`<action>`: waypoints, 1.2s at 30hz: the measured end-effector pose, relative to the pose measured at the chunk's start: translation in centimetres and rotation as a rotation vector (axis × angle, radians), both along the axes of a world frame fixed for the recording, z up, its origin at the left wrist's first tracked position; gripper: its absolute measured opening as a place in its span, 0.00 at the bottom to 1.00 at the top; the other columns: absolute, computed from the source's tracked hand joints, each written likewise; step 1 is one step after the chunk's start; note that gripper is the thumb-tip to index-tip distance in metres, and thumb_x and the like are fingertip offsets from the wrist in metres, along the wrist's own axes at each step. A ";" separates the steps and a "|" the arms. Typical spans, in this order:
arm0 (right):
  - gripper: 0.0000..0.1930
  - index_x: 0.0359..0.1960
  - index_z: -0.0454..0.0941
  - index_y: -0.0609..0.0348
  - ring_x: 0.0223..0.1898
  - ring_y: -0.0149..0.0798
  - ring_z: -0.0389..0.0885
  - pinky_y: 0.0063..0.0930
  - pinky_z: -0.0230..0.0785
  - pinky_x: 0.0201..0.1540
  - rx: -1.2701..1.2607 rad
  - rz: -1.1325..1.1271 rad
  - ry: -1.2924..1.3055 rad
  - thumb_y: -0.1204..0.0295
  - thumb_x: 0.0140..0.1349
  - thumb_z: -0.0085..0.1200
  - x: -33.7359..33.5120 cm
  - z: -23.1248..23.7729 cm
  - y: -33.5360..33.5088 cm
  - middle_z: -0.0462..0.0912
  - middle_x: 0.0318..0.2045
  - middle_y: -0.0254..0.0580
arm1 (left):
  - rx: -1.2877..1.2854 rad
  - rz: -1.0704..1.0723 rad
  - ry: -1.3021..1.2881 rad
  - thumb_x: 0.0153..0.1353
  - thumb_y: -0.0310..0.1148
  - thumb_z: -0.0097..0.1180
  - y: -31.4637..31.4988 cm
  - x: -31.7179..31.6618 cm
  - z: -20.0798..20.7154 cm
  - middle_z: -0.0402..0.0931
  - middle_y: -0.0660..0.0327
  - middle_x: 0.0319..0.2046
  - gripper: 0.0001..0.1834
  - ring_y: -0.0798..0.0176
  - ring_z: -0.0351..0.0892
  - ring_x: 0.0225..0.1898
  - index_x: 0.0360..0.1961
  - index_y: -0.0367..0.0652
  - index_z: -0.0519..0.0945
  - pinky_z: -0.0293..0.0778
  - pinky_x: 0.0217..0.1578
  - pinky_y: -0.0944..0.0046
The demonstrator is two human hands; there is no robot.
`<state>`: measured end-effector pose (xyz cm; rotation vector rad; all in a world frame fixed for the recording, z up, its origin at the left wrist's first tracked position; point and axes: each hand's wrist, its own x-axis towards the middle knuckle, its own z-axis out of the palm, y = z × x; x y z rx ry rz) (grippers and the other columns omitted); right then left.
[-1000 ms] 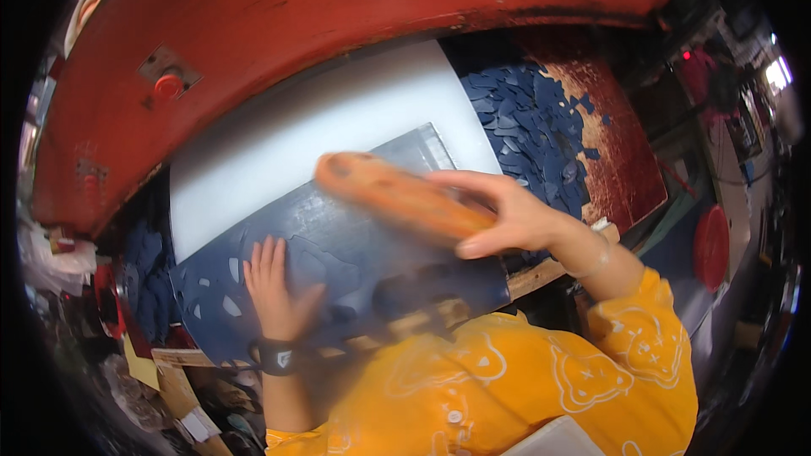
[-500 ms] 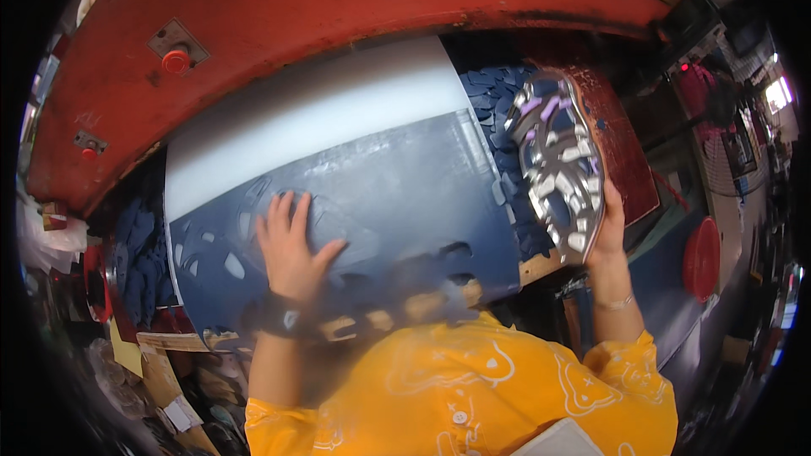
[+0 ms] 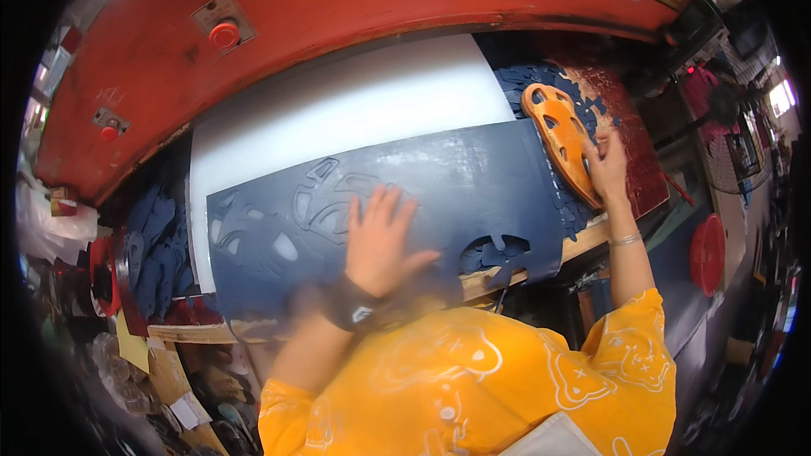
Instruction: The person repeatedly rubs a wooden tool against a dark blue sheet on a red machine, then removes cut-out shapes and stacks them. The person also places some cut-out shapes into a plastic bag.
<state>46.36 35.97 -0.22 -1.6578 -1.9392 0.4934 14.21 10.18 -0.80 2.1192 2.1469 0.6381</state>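
My left hand (image 3: 382, 241), slightly blurred, lies with spread fingers on a dark blue flexible sheet (image 3: 460, 169). Cut outlines of a sole-like shape and several small holes mark the sheet's left part. At the right, an orange sole-shaped cutting die (image 3: 562, 133) with oval openings rests over dark blue scraps (image 3: 524, 84). My right hand (image 3: 606, 167) is at the die's right edge, its fingers apart and not wrapped round it. Whether its fingertips still touch the die is hard to tell.
Under the sheet is a white board (image 3: 363, 101). A red machine beam (image 3: 338, 0) with push buttons spans the far side. More blue offcuts (image 3: 156, 241) lie left of the board. A red round stool (image 3: 707, 255) stands at the right, and a wooden edge (image 3: 194, 333) runs along the near side.
The cutting die, held up earlier with its metal side showing, now lies orange side up on the scraps. My right hand has loosened. My left hand and the sheet have shifted right.
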 end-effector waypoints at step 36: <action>0.24 0.37 0.68 0.58 0.25 0.46 0.80 0.35 0.72 0.29 -0.107 0.967 0.456 0.52 0.56 0.62 -27.0 7.5 -15.0 0.79 0.22 0.44 | 0.301 0.142 -1.537 0.70 0.39 0.48 -1.4 -6.1 7.7 0.80 0.60 0.32 0.16 0.70 0.77 0.27 0.41 0.35 0.80 0.73 0.24 0.71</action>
